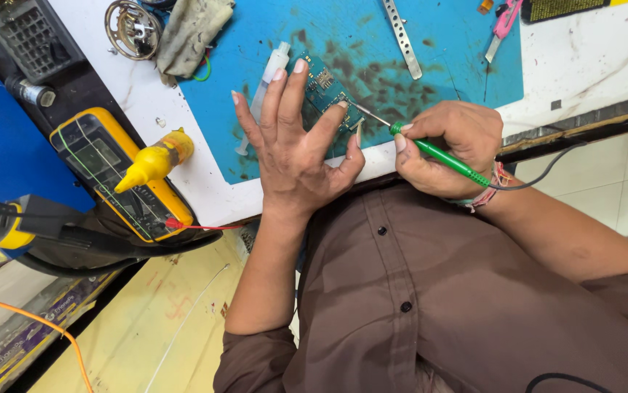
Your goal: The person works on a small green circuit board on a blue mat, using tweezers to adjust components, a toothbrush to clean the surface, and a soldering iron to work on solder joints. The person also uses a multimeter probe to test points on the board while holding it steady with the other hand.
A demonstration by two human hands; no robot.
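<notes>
A small circuit board [326,93] lies on a blue work mat [445,51], near the mat's front edge and close to the person's chest. The board is dark teal-green, roughly rectangular and set at a slant, with tiny pale components and metal pads dotted over its face; much of its near half is hidden behind fingers.

The left hand [296,149] rests on the board with fingers spread and straight — not closed around anything, the fingertips pressing the board down, thumb angled toward the right. The right hand [448,145] is curled tight around a soldering iron [441,155] with a green handle, held like a pen. Its thin metal tip reaches leftward and meets the board's near right edge, just beside the left index finger. A dark cord runs from the handle's rear past the wrist.

A clear plastic syringe [269,76] lies on the mat behind the left hand, partly covered by its fingers. The mat is stained with dark blotches. Farther back lie a flat metal strip with holes [402,38] and a pink-handled tool [501,28]. To the left, on the white tabletop [590,58], stand a yellow squeeze bottle [155,160] and a yellow multimeter [114,171]; a grubby cloth [190,33] sits at the mat's far left corner.
</notes>
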